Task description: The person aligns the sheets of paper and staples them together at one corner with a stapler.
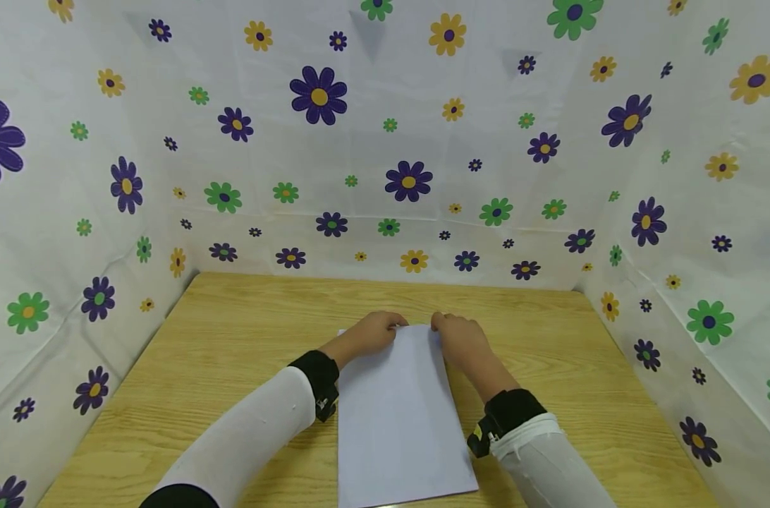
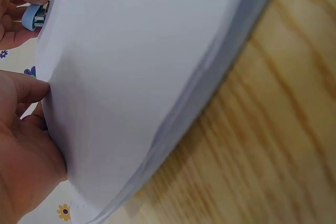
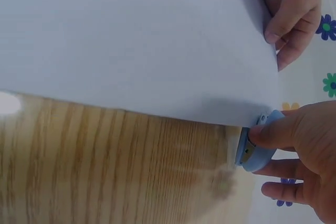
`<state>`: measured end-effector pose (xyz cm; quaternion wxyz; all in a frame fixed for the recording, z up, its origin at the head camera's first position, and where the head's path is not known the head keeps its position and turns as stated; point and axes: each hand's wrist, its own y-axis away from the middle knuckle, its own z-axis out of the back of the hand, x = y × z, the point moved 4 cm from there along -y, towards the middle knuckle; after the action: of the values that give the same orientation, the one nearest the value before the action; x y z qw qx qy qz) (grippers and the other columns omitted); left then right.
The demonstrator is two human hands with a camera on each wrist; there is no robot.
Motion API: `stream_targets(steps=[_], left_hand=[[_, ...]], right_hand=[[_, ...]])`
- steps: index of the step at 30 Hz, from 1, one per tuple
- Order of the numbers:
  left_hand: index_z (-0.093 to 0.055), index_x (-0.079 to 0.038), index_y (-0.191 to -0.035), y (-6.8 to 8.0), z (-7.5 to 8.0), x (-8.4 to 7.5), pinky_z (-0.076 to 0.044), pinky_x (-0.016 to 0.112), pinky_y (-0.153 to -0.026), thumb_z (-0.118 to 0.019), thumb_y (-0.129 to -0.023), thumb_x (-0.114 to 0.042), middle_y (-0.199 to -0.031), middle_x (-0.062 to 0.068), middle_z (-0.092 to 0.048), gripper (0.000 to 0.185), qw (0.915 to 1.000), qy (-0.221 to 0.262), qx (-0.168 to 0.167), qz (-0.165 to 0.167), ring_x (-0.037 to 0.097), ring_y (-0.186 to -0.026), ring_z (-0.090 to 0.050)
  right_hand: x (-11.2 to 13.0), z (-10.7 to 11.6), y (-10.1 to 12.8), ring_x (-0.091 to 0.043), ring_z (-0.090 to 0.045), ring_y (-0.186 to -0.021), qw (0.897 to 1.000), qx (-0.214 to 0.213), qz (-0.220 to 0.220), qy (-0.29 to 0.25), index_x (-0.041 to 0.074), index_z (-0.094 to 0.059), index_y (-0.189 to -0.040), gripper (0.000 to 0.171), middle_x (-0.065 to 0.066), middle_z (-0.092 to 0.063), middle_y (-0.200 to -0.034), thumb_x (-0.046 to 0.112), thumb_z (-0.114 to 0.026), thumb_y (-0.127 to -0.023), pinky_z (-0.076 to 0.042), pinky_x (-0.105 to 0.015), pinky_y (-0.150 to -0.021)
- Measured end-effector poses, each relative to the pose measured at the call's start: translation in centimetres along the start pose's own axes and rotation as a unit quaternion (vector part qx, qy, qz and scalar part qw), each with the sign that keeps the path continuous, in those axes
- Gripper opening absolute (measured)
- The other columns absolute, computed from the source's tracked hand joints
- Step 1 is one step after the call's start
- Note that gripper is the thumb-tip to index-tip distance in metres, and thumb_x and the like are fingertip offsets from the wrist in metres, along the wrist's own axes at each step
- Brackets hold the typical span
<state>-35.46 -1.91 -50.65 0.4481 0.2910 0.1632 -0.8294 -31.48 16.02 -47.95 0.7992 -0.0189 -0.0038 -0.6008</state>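
Note:
A stack of white paper (image 1: 398, 416) lies lengthwise in front of me, its far end raised off the table. My left hand (image 1: 369, 333) pinches the far edge near the left corner, thumb on top and fingers underneath. At the far right corner, my right hand (image 1: 464, 343) grips a small light-blue stapler (image 3: 261, 148) between thumb and fingers. The stapler's mouth sits right at the paper's corner in the right wrist view. From the left wrist, the layered sheet edges show along the side of the stack, and the stapler (image 2: 32, 18) appears beyond the left hand.
The wooden table (image 1: 245, 310) spreads around the paper. White sheeting printed with flowers (image 1: 372, 141) rises along its back, left and right sides. Both forearms wear white sleeves, with black camera bands (image 1: 515, 413) at the wrists.

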Motion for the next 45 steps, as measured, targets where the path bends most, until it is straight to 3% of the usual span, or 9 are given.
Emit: stream_targets(steps=[7,14,17,22,28,38,45], left_hand=[[-0.067,-0.005,-0.131,0.0,-0.3,0.3,-0.048,0.046,-0.107,-0.045,-0.101,-0.001,-0.135,0.014,-0.066,0.038,0.9997,-0.017,0.014,0.002,0.031,-0.131,-0.058],[-0.066,-0.007,-0.132,-0.1,-0.7,0.8,-0.049,0.046,-0.106,-0.045,-0.101,-0.002,-0.134,0.012,-0.066,0.038,0.9996,-0.013,0.024,0.011,0.031,-0.128,-0.06],[-0.068,-0.009,-0.131,-0.1,-0.8,0.8,-0.05,0.046,-0.105,-0.046,-0.101,-0.002,-0.134,0.012,-0.067,0.038,0.9995,-0.015,0.026,0.013,0.03,-0.127,-0.061],[-0.07,-0.009,-0.128,0.0,-0.9,0.3,-0.051,0.045,-0.103,-0.048,-0.099,0.0,-0.132,0.012,-0.068,0.038,0.9992,-0.025,0.032,0.006,0.03,-0.124,-0.063],[-0.067,-0.009,-0.132,0.2,-0.9,0.2,-0.052,0.044,-0.101,-0.047,-0.102,-0.002,-0.131,0.011,-0.067,0.037,0.9991,-0.02,0.036,0.012,0.029,-0.121,-0.064],[-0.07,-0.008,-0.123,0.0,-1.1,0.2,-0.051,0.043,-0.101,-0.05,-0.098,-0.001,-0.124,0.01,-0.07,0.032,0.9995,-0.023,0.016,0.016,0.026,-0.118,-0.064],[-0.068,-0.015,-0.12,0.4,0.2,0.4,-0.052,0.042,-0.09,-0.051,-0.095,-0.002,-0.118,0.009,-0.069,0.033,0.9983,-0.043,0.01,0.037,0.025,-0.107,-0.064]], right_hand=[[-1.0,-0.8,-0.1,-0.024,-0.068,-0.105,0.994,0.024,-0.014,-0.108,0.012,-0.062,-0.123,0.029,-0.008,-0.071,-0.117,0.005,-0.068,-0.095,-0.056,-0.043,-0.095],[-0.9,-1.1,-0.2,-0.031,-0.058,-0.13,0.975,0.052,-0.01,-0.216,0.011,-0.059,-0.138,0.045,-0.011,-0.062,-0.14,0.004,-0.07,-0.095,-0.047,-0.047,-0.11],[-0.7,-1.2,-0.4,-0.032,-0.058,-0.131,0.976,0.054,0.009,-0.21,0.008,-0.064,-0.134,0.041,-0.012,-0.064,-0.137,-0.001,-0.067,-0.095,-0.047,-0.047,-0.11],[-0.5,-1.9,-0.7,-0.03,-0.062,-0.122,0.987,0.048,0.043,-0.148,0.007,-0.069,-0.127,0.038,-0.012,-0.067,-0.127,-0.007,-0.065,-0.092,-0.051,-0.044,-0.105],[-0.4,-2.5,-0.7,-0.032,-0.061,-0.125,0.991,0.056,0.056,-0.111,0.009,-0.063,-0.137,0.046,-0.013,-0.064,-0.133,-0.002,-0.067,-0.093,-0.051,-0.045,-0.106],[-0.7,-2.4,-0.7,-0.029,-0.061,-0.117,0.984,0.07,0.039,-0.157,0.007,-0.065,-0.134,0.041,-0.014,-0.061,-0.126,-0.001,-0.067,-0.093,-0.052,-0.045,-0.104],[-1.2,-1.9,-0.8,-0.03,-0.062,-0.124,0.983,0.056,0.022,-0.171,0.004,-0.064,-0.134,0.04,-0.013,-0.066,-0.13,0.0,-0.066,-0.094,-0.048,-0.046,-0.109]])
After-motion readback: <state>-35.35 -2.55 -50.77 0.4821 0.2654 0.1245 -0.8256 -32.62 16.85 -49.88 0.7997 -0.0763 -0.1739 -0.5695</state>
